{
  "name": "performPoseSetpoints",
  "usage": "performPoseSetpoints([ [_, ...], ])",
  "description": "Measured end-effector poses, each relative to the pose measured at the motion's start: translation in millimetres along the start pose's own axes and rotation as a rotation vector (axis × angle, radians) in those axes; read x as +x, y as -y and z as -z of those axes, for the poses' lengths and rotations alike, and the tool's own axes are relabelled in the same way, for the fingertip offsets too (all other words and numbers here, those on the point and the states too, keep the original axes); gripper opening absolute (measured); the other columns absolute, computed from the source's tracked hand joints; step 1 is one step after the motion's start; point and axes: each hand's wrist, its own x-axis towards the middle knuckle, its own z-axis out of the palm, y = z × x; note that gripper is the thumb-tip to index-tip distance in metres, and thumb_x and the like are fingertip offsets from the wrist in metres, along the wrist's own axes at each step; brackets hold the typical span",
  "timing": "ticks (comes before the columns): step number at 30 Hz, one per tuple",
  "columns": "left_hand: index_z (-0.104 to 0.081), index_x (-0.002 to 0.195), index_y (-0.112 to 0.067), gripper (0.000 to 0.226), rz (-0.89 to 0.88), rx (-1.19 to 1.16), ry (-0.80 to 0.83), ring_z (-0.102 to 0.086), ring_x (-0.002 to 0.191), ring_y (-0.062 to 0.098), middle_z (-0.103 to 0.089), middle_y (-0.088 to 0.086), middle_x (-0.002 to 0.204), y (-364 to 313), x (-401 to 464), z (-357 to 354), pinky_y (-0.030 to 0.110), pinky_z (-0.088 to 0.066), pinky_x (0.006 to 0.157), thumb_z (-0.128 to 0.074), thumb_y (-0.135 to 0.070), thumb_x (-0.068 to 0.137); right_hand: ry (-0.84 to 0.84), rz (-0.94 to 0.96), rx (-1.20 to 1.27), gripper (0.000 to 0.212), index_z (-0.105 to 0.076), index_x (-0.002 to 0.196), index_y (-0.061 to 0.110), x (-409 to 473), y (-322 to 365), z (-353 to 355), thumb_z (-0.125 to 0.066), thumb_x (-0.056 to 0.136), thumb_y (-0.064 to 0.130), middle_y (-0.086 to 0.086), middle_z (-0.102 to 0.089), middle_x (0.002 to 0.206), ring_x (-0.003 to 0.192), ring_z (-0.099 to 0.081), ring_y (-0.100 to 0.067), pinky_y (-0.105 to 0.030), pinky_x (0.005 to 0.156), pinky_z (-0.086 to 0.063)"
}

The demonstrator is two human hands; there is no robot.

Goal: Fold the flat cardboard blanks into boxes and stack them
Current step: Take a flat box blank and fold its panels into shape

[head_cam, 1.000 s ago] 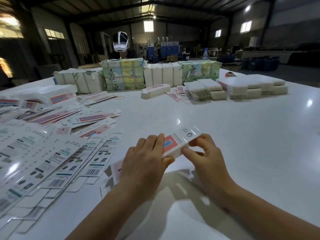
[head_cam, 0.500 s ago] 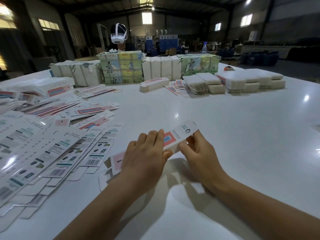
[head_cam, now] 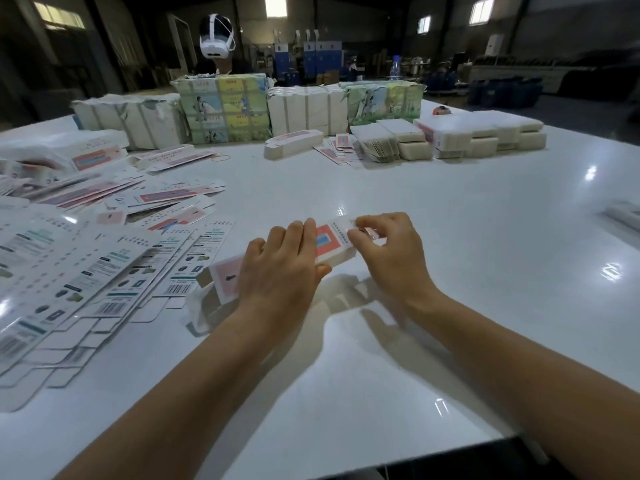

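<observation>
A person wearing a white headset (head_cam: 216,38) sits at the white table's (head_cam: 450,216) far edge, top left of centre. A water bottle (head_cam: 396,66) stands behind, and a rubber band (head_cam: 221,156) lies at upper left.

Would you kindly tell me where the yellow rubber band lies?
The yellow rubber band lies far left on the white table, beside the long flat blanks.

Half-formed pink-and-white box (head_cam: 332,242) slantwise above the table, beside fanned flat blanks (head_cam: 86,271) at left.
</observation>
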Motion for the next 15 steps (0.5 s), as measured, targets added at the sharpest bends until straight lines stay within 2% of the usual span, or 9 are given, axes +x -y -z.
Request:
performPoseSetpoints([
  [3,-0.028,0.145,-0.006,0.067,0.004,0.015,-0.005,-0.046,0.111,0.028,-0.046,0.010,0.132,-2.8,-2.1,2.4,0.041,-0.039,0.087,-0.041,-0.048,0.095,0.047,-0.055,0.100,0.027,-0.067,0.113,0.009,-0.2,3.5,1.9,-0.063,0.090,0.021,-0.003,-0.064,0.104,0.098,-0.061,-0.016,-0.026,0.090,-0.048],
  [5,-0.024,0.147,-0.007,0.067,0.012,0.011,-0.002,-0.044,0.113,0.027,-0.043,0.009,0.134,-4.4,-3.0,2.6,0.040,-0.038,0.089,-0.037,-0.049,0.096,0.064,-0.095,0.205,0.020,-0.069,0.105,0.007,-0.4,3.2,1.7,-0.063,0.089,0.016,-0.003,-0.068,0.094,0.088,-0.063,-0.015,-0.024,0.080,-0.051],
  [7,-0.024,0.146,-0.007,0.067,0.014,0.000,-0.004,-0.044,0.112,0.026,-0.043,0.009,0.132,-6.0,-2.8,2.1,0.039,-0.039,0.088,-0.037,-0.049,0.096,0.038,-0.142,0.306,0.019,-0.069,0.106,0.007,0.7,2.4,2.7,-0.064,0.088,0.012,0.007,-0.067,0.086,0.078,-0.063,-0.005,-0.012,0.070,-0.050],
  [10,-0.031,0.144,-0.005,0.067,0.010,0.001,-0.022,-0.048,0.107,0.027,-0.048,0.011,0.128,-8.8,-2.0,0.5,0.040,-0.041,0.083,-0.044,-0.047,0.094,-0.010,-0.118,0.334,0.027,-0.067,0.115,0.005,0.3,-0.3,3.3,-0.065,0.088,0.009,0.020,-0.061,0.086,0.079,-0.062,0.001,-0.006,0.071,-0.049],
  [12,-0.034,0.142,-0.004,0.066,0.020,0.009,-0.036,-0.050,0.105,0.028,-0.050,0.011,0.126,-9.6,-1.5,-0.8,0.040,-0.042,0.080,-0.045,-0.047,0.093,-0.042,-0.086,0.299,0.025,-0.068,0.113,0.005,-0.4,-1.1,2.4,-0.063,0.088,0.008,0.021,-0.061,0.085,0.080,-0.063,-0.003,-0.011,0.074,-0.052],
  [14,-0.035,0.142,-0.004,0.065,0.033,0.017,-0.034,-0.050,0.104,0.028,-0.050,0.011,0.125,-9.7,-1.2,-1.0,0.040,-0.041,0.080,-0.042,-0.046,0.093,-0.008,-0.089,0.299,0.012,-0.073,0.090,0.010,-1.3,-1.8,1.4,-0.061,0.089,0.009,0.016,-0.066,0.074,0.081,-0.066,-0.017,-0.026,0.075,-0.056],
  [15,-0.035,0.142,-0.004,0.064,0.036,0.025,-0.032,-0.050,0.104,0.028,-0.050,0.010,0.125,-9.4,-1.8,-1.5,0.040,-0.041,0.080,-0.041,-0.046,0.093,0.021,-0.120,0.316,0.013,-0.071,0.082,0.012,-1.6,-1.9,0.9,-0.060,0.089,0.009,0.010,-0.068,0.072,0.085,-0.066,-0.024,-0.034,0.076,-0.056],
])
